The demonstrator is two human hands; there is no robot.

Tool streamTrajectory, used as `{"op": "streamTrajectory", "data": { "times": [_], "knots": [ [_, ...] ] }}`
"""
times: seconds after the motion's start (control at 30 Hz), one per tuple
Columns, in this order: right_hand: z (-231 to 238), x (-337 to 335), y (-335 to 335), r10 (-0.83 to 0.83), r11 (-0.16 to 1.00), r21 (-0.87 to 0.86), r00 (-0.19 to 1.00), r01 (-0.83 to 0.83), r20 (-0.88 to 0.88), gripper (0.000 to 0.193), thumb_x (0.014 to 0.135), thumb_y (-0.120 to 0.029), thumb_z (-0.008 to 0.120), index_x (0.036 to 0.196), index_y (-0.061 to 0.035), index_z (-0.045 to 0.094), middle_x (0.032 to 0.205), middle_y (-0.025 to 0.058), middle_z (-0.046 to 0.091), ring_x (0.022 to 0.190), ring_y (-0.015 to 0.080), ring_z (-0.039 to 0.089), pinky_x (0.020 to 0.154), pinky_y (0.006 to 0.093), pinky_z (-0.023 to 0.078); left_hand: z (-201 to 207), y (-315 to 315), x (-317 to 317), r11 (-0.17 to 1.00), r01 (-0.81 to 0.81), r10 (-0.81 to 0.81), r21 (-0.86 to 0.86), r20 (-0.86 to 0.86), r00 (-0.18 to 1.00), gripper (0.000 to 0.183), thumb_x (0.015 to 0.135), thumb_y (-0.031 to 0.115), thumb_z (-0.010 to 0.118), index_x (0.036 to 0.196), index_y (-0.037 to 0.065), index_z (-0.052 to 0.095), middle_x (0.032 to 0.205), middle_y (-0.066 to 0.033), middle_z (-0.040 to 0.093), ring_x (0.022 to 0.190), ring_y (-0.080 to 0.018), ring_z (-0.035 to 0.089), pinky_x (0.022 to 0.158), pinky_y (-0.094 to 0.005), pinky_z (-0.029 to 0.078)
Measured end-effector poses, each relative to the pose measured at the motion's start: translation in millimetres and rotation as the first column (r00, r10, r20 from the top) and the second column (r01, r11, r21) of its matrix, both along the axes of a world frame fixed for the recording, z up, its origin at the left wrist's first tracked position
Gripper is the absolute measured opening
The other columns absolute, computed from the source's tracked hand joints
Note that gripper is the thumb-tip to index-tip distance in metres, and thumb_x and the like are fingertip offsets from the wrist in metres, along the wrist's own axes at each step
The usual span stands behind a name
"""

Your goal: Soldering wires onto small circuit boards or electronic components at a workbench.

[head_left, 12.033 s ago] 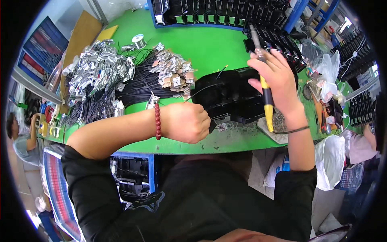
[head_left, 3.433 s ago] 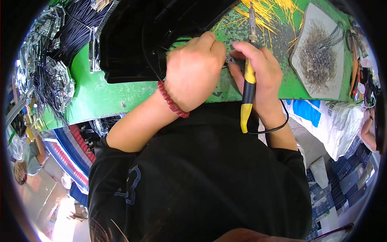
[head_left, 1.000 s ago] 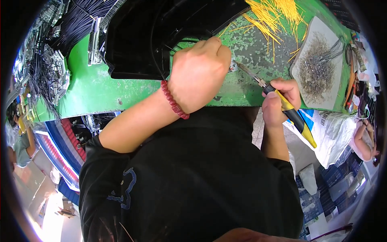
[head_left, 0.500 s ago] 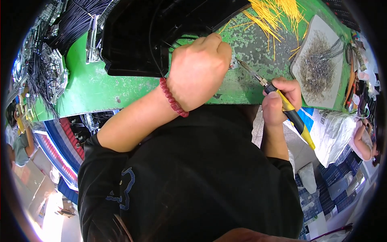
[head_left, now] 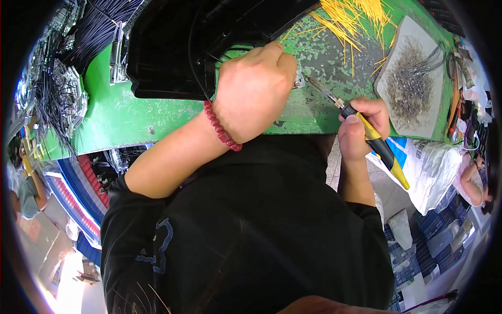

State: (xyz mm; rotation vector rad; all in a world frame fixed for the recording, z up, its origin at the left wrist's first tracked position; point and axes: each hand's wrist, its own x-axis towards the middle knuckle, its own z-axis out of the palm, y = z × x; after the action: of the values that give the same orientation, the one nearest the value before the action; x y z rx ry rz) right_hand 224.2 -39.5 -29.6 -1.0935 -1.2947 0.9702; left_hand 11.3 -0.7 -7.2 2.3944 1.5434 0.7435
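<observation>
Black housing is lying on the green bench. Your left hand is curling just right of the housing, grip hidden, can't tell; a small pale part is showing past its fingers. Farther right of the housing, your right hand, apart, is clamping a yellow-and-black soldering iron, tip pointing toward that part.

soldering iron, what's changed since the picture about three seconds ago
The right hand moved rightward and toward the body, swinging the soldering iron from pointing away to slanting toward the left hand. Unchanged: soldering iron in right hand, left hand by the black housing.
</observation>
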Motion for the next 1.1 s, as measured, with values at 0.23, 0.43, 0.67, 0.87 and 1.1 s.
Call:
{"op": "streamTrajectory", "data": {
  "times": [0.23, 0.43, 0.67, 0.87, 1.1],
  "knots": [
    [-2.6, 5.4, 0.2, 0.015, 1.0, 0.012, 0.999, -0.015, 0.045, 0.024, 0.081, -0.017, 0.066, 0.09, 0.0012, 0.054, 0.072, 0.0043, 0.052, 0.06, 0.0091, 0.045, 0.056, 0.0226, 0.035, 0.9, 0.3, 0.1, 1.0, 0.009, -0.01, -0.017, -0.007, 1.0, 0.013, 0.075, 0.008, 0.069, 0.072, 0.006, 0.056, 0.076, -0.007, 0.057, 0.064, -0.0241, 0.062, 0.054, -0.0336, 0.05],
    [-1.2, 2.2, -0.8, -0.011, 1.0, -0.028, 1.0, 0.011, 0.012, 0.027, 0.079, -0.022, 0.071, 0.089, 0.0, 0.057, 0.075, 0.002, 0.054, 0.064, 0.0068, 0.043, 0.059, 0.0217, 0.033, 4.5, 0.0, 1.4, 0.999, 0.035, -0.036, -0.017, -0.045, 0.998, 0.013, 0.074, 0.009, 0.069, 0.073, 0.006, 0.056, 0.079, -0.0067, 0.057, 0.068, -0.0237, 0.062, 0.056, -0.0336, 0.05],
    [-2.2, 4.0, -0.8, 0.017, 0.999, -0.045, 1.0, -0.017, 0.013, 0.024, 0.08, -0.018, 0.069, 0.09, 0.0, 0.057, 0.078, 0.0018, 0.055, 0.065, 0.0059, 0.044, 0.06, 0.0212, 0.034, 10.0, 3.3, 2.9, 0.997, 0.048, -0.053, -0.061, -0.091, 0.994, 0.012, 0.075, 0.008, 0.067, 0.073, 0.006, 0.056, 0.079, -0.0064, 0.056, 0.069, -0.0236, 0.061, 0.055, -0.0335, 0.05],
    [-0.8, 2.6, 0.0, 0.02, 0.998, -0.055, 1.0, -0.02, 0.007, 0.026, 0.08, -0.02, 0.071, 0.09, -0.0002, 0.057, 0.079, 0.0011, 0.055, 0.065, 0.0051, 0.044, 0.06, 0.0205, 0.034, 7.8, 5.2, 2.3, 0.998, 0.066, -0.067, -0.014, -0.114, 0.991, 0.009, 0.074, 0.006, 0.064, 0.072, 0.006, 0.055, 0.078, -0.0058, 0.055, 0.068, -0.0225, 0.061, 0.055, -0.0328, 0.049],
    [-0.4, 1.7, 0.7, 0.023, 0.998, -0.058, 1.0, -0.023, -0.006, 0.028, 0.081, -0.022, 0.072, 0.091, -0.0005, 0.057, 0.079, 0.0006, 0.055, 0.065, 0.0045, 0.044, 0.059, 0.0202, 0.034, 8.5, 6.4, 1.9, 0.997, 0.081, -0.081, -0.004, -0.126, 0.989, 0.009, 0.073, 0.005, 0.063, 0.071, 0.007, 0.054, 0.076, -0.0051, 0.054, 0.067, -0.022, 0.06, 0.055, -0.0326, 0.049]
  ]
}}
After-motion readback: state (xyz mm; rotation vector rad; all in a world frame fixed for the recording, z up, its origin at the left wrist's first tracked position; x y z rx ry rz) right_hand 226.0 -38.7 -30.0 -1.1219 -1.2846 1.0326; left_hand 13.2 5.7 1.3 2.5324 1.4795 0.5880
